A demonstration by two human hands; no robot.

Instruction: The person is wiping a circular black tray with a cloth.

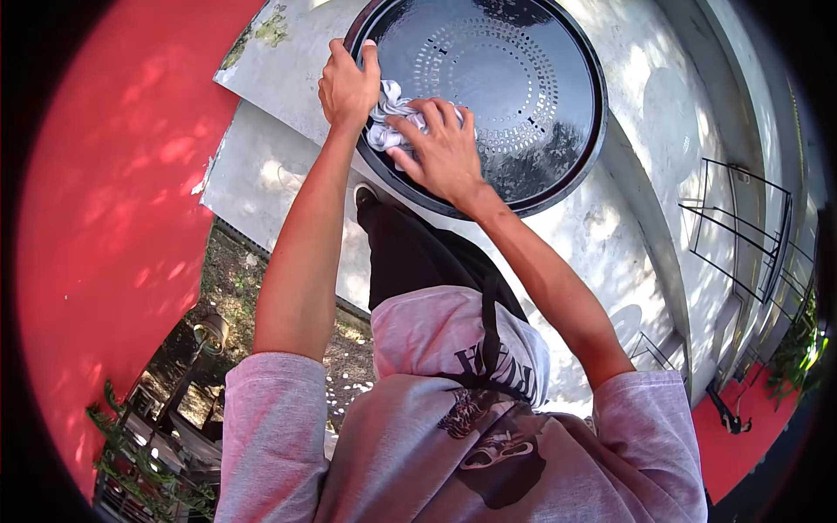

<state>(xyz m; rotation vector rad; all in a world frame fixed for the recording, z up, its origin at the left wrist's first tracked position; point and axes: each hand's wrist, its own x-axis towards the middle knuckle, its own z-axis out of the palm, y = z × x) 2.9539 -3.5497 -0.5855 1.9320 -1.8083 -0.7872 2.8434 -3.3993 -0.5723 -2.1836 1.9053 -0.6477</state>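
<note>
A round black metal table (503,85) with a glossy top stands before me, a ring of small punched holes round its middle. At its left side my left hand (350,85) grips the raised rim, thumb over the inner edge. My right hand (441,140) presses a crumpled pale cloth (389,134) onto the tabletop near that rim, fingers spread over it. Part of the cloth is hidden under the palm. The shiny surface mirrors foliage and sky.
Pale concrete steps (628,222) curve away on the right, with black metal railings (739,229) on them. A red surface (131,163) fills the left. Soil ground (239,281) and a bucket-like container (212,332) lie lower left. A distant person (729,415) is at lower right.
</note>
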